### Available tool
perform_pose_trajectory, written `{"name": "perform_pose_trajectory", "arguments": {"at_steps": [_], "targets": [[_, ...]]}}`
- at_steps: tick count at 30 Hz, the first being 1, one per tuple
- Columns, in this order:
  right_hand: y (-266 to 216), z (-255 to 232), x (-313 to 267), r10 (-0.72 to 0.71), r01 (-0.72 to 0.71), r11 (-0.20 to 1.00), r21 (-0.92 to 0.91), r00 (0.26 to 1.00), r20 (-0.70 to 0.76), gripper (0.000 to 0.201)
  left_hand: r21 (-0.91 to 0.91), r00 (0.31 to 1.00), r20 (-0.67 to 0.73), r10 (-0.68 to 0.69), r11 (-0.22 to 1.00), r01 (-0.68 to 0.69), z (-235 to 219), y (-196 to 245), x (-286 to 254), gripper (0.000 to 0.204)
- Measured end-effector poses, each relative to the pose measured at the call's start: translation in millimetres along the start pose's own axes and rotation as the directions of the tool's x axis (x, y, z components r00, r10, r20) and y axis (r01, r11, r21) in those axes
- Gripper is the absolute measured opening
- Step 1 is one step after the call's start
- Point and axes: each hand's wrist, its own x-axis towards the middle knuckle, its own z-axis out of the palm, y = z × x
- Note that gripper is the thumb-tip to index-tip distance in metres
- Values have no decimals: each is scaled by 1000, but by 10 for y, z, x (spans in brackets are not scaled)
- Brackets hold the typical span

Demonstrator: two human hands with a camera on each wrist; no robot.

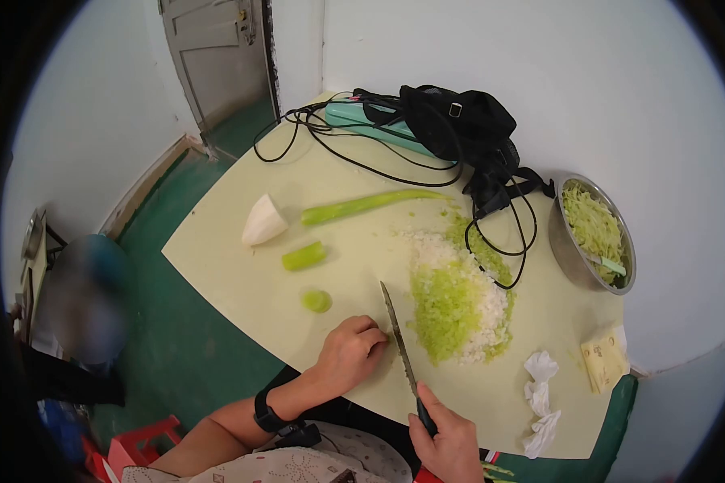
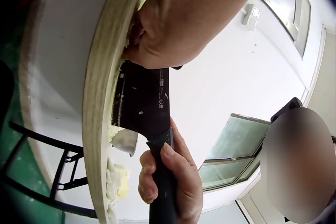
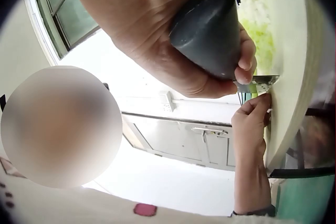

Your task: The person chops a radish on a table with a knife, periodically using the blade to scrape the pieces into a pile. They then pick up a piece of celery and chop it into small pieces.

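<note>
My right hand (image 1: 447, 444) grips the black handle of a broad kitchen knife (image 1: 400, 338), its dark blade wide in the left wrist view. The blade stands on edge at the table, pointing away from me. Close on its left, my left hand (image 1: 350, 352) has curled fingers with the tips down at the tabletop; I cannot tell whether they hold a piece. Right of the blade lies a heap of finely chopped green and white vegetable (image 1: 451, 310). Left of it are a short green stem piece (image 1: 304, 256), a green round (image 1: 316, 301), a long green stem (image 1: 370, 206) and a white vegetable chunk (image 1: 264, 220).
A steel bowl (image 1: 568, 249) of shredded green vegetable stands at the right by the wall. Crumpled tissues (image 1: 540, 398) and a yellow block-like item (image 1: 602, 362) lie near the right edge. A black bag (image 1: 459, 121) and loose cables cover the back, over a turquoise case (image 1: 350, 117).
</note>
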Motion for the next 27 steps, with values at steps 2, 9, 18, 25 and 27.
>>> {"name": "perform_pose_trajectory", "arguments": {"at_steps": [2, 9, 18, 25, 27], "targets": [[18, 28, 16, -17, 17, 1000, -1, 1000, -9, 46, -4, 1000, 2, 1, 1000, -1, 2, 5, 3, 6], [-4, 7, 33, -36, 37, 999, 9, 998, -53, 41, 9, 1000, -6, 18, 1000, -18, 14, -32, -14, 11], [40, 74, 72, -46, 47, 999, 4, 998, -46, 40, -13, 999, -24, 27, 1000, -27, 28, -44, -21, 8], [54, 80, 77, -63, 63, 998, 3, 997, -52, 40, -18, 998, -36, 42, 999, -43, 43, -61, -30, 8], [66, 81, 110, -35, 35, 999, -6, 999, -39, 40, -24, 998, -37, 42, 999, -43, 44, -58, -34, 8]]}}
